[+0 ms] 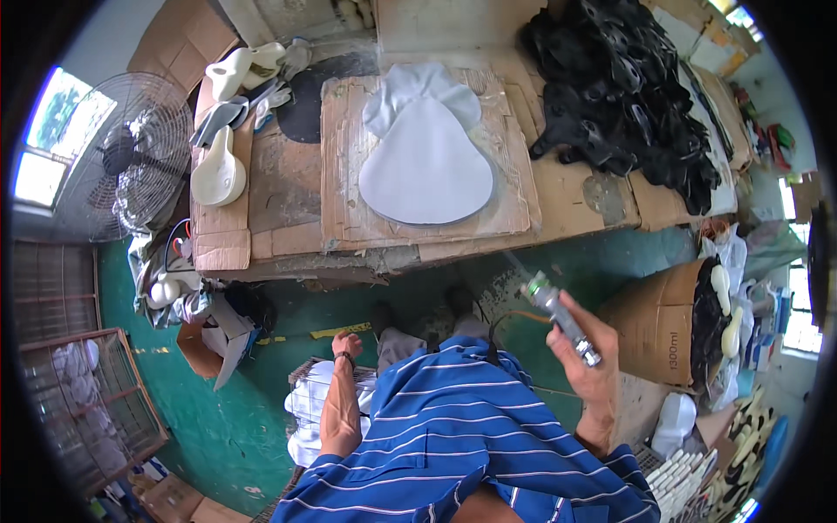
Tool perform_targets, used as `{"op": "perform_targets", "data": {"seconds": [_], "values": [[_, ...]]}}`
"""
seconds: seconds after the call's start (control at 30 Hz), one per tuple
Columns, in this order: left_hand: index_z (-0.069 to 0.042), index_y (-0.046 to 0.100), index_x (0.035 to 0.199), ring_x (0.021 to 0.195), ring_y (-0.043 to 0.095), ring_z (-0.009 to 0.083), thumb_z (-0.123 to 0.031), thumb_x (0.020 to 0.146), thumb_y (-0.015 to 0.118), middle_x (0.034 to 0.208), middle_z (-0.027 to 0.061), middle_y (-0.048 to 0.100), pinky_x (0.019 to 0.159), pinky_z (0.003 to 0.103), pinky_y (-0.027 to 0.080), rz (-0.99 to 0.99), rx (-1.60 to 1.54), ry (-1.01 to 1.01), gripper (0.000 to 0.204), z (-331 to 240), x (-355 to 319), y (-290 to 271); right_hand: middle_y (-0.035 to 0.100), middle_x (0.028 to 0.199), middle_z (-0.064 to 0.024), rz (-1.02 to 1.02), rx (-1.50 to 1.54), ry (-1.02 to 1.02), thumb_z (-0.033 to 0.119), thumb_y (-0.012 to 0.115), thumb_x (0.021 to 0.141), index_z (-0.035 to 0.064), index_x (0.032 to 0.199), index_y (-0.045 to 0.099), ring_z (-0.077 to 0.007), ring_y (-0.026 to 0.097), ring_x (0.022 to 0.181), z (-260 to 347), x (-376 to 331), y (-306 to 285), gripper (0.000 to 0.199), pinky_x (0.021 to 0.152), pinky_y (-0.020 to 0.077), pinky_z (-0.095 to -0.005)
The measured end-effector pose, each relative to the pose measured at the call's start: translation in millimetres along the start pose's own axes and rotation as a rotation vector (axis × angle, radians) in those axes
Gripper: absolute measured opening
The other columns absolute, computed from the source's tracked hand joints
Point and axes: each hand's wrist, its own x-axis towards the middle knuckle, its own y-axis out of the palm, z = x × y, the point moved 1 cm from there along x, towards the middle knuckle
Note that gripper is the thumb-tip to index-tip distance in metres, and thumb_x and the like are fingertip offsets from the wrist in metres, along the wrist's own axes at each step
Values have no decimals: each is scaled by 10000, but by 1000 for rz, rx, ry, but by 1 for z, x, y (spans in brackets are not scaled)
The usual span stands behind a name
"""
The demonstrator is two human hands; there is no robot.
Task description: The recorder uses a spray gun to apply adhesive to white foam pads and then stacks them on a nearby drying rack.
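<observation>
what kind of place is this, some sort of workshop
Likely a small shoe-part workshop: a cardboard-topped bench holds a white cut piece and a heap of black cut pieces, and the right hand holds a metal spray gun.

The right hand [591,362] holds a spray gun [562,315] below the table [567,205]; a fan [131,152] stands far left.

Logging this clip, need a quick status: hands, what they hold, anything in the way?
Right hand gripping metal spray gun, raised. Left hand down at stack of white pieces, grip unclear. White teardrop piece lies on cardboard-covered bench. Nothing between gun and piece.
</observation>
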Motion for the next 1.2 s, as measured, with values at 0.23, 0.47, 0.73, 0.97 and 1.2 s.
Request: {"op": "perform_targets", "data": {"seconds": [0.23,0.47,0.73,0.97,1.2], "values": [[-23,507,1398,825,707,233,-38,862,675,999,120,701,685,417,608,121,150,57,562,-63,-14,26,722,1042,-212,-52,32,-24,58,770,864,-40,1312,630,-306,722,878,19,11,20,479,779,553,-350],[-60,547,1364,806,719,249,-39,863,685,957,123,720,685,439,609,122,238,27,520,-49,-18,24,723,1047,-212,-90,33,5,65,770,866,-40,1311,631,-313,723,887,21,13,17,479,784,553,-351],[-50,617,1282,803,725,293,5,836,663,967,150,726,688,506,601,69,316,-120,452,-19,-5,-5,719,1078,-240,-124,25,129,43,763,848,-56,1292,643,-310,724,904,15,-9,0,470,788,550,-361],[-55,584,1328,768,720,276,-36,867,641,945,125,722,677,465,593,113,317,15,465,-57,-13,23,733,1045,-211,132,127,101,42,782,833,-27,1314,647,-260,731,891,19,-10,15,505,778,555,-329],[-23,540,1355,731,677,251,-5,901,636,927,148,692,599,391,545,193,162,40,465,-86,-32,50,727,994,-173,-57,149,25,72,772,879,-29,1330,632,-219,708,849,20,24,50,482,753,545,-313]]}}
